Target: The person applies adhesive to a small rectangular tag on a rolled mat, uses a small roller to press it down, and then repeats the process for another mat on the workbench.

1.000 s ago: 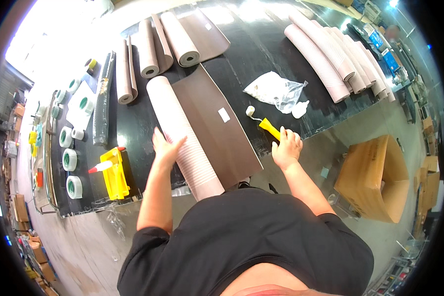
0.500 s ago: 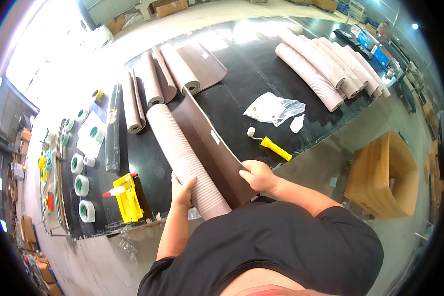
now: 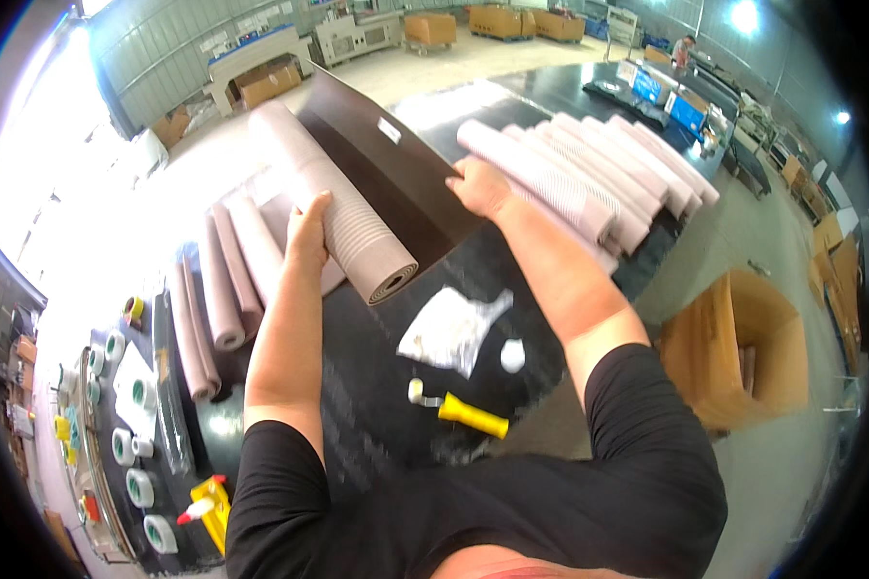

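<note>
A partly unrolled brown mat [image 3: 352,222] is lifted above the black table [image 3: 348,415]. My left hand [image 3: 309,227] is closed around the side of its rolled part, thumb on top. At the free edge of the flat, dark part, my right hand [image 3: 480,186] pinches the sheet. A small white label [image 3: 389,130] sits on that dark side. Beyond my right hand lies a row of pinkish rolled mats [image 3: 589,183]; to the left, several brown rolls [image 3: 220,289] lie partly behind my left arm. Below the mat are a plastic bag [image 3: 444,330], a white bottle [image 3: 513,356] and a yellow-handled roller [image 3: 473,416].
Rolls of tape [image 3: 140,487] line the table's left side, near a long dark wrapped bundle [image 3: 169,386] and a yellow tray [image 3: 214,511]. An open cardboard box [image 3: 695,357] stands on the floor at right. Another person [image 3: 684,53] is far off.
Both hands have risen and reached forward, away from my body, carrying the mat up and over the table. The view has tilted up, showing more of the hall.
</note>
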### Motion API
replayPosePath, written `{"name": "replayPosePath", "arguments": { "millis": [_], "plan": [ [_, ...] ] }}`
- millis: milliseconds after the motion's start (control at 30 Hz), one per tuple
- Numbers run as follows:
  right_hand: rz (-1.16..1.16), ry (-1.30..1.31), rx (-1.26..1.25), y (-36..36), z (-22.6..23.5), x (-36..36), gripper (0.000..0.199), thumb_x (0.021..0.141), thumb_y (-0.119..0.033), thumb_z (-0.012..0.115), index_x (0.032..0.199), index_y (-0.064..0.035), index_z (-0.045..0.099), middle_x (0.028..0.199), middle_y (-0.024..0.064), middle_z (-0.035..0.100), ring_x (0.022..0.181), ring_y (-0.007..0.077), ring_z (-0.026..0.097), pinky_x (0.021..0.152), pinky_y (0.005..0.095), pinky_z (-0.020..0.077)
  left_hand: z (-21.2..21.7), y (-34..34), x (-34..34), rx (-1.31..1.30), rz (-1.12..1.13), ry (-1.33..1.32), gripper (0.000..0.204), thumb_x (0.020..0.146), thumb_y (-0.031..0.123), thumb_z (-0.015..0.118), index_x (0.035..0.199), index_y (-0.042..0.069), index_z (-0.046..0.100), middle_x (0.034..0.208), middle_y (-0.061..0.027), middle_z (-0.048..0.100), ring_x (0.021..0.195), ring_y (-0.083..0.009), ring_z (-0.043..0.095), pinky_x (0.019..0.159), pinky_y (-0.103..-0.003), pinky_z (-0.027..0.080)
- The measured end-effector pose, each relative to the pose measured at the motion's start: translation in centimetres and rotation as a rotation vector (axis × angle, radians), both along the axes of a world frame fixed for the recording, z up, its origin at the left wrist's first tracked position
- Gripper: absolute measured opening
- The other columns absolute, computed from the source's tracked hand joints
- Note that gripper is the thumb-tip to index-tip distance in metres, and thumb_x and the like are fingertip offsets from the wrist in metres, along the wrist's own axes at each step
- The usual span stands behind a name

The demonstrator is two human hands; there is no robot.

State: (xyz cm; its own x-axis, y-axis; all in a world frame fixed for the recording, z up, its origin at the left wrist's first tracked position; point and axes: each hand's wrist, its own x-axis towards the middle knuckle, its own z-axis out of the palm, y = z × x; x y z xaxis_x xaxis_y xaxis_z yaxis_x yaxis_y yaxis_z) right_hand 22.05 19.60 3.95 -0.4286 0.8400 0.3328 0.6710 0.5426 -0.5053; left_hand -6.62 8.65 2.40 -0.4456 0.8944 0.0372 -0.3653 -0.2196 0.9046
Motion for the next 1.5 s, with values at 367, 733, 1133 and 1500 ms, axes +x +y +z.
{"name": "replayPosePath", "arguments": {
  "millis": [367, 733, 1133, 1500],
  "plan": [
    [0.018, -0.086, -0.233, 17.3, -12.2, -1.1, 0.039, 0.086, -0.031, 0.061, 0.119, -0.0102, 0.064, 0.117, 0.0175, 0.065, 0.111, 0.035, 0.06, 0.096, 0.0443, 0.046, -16.4, 22.6, -0.5, -0.282, 0.104, 0.082, 0.071, 0.07, 0.02, 0.08, 0.125, -0.004, 0.042, 0.111, -0.0205, 0.059, 0.091, -0.0315, 0.064, 0.079, -0.047, 0.056],
    [-0.533, -0.592, 0.046, 9.6, -6.9, 17.5, 0.09, 0.069, -0.029, 0.079, 0.144, -0.0032, 0.037, 0.132, 0.0243, 0.052, 0.123, 0.0394, 0.049, 0.104, 0.0453, 0.0401, -14.8, 23.4, -4.2, -0.804, 0.173, 0.488, 0.104, 0.071, 0.037, 0.081, 0.143, -0.009, 0.022, 0.138, -0.0272, 0.045, 0.122, -0.0363, 0.053, 0.102, -0.041, 0.045],
    [-0.572, -0.653, -0.088, 9.7, -0.9, 16.0, 0.082, 0.062, -0.024, 0.071, 0.137, -0.0048, 0.045, 0.126, 0.0218, 0.059, 0.116, 0.0366, 0.057, 0.097, 0.0437, 0.0473, -12.1, -3.2, 1.3, -0.294, 0.025, 1.252, 0.08, 0.078, 0.026, 0.073, 0.142, -0.003, 0.036, 0.142, -0.024, 0.041, 0.137, -0.041, 0.03, 0.114, -0.044, 0.026],
    [0.112, 0.419, -0.574, -3.6, 6.9, 8.9, 0.058, 0.068, -0.01, 0.077, 0.12, 0.0071, 0.056, 0.103, 0.0145, 0.067, 0.094, 0.0216, 0.066, 0.082, 0.0352, 0.0543, -5.0, -11.0, 6.1, 0.016, -0.366, 0.394, 0.061, 0.093, 0.012, 0.062, 0.144, -0.003, 0.032, 0.135, -0.0165, 0.052, 0.116, -0.0207, 0.056, 0.096, -0.034, 0.047]
  ]
}}
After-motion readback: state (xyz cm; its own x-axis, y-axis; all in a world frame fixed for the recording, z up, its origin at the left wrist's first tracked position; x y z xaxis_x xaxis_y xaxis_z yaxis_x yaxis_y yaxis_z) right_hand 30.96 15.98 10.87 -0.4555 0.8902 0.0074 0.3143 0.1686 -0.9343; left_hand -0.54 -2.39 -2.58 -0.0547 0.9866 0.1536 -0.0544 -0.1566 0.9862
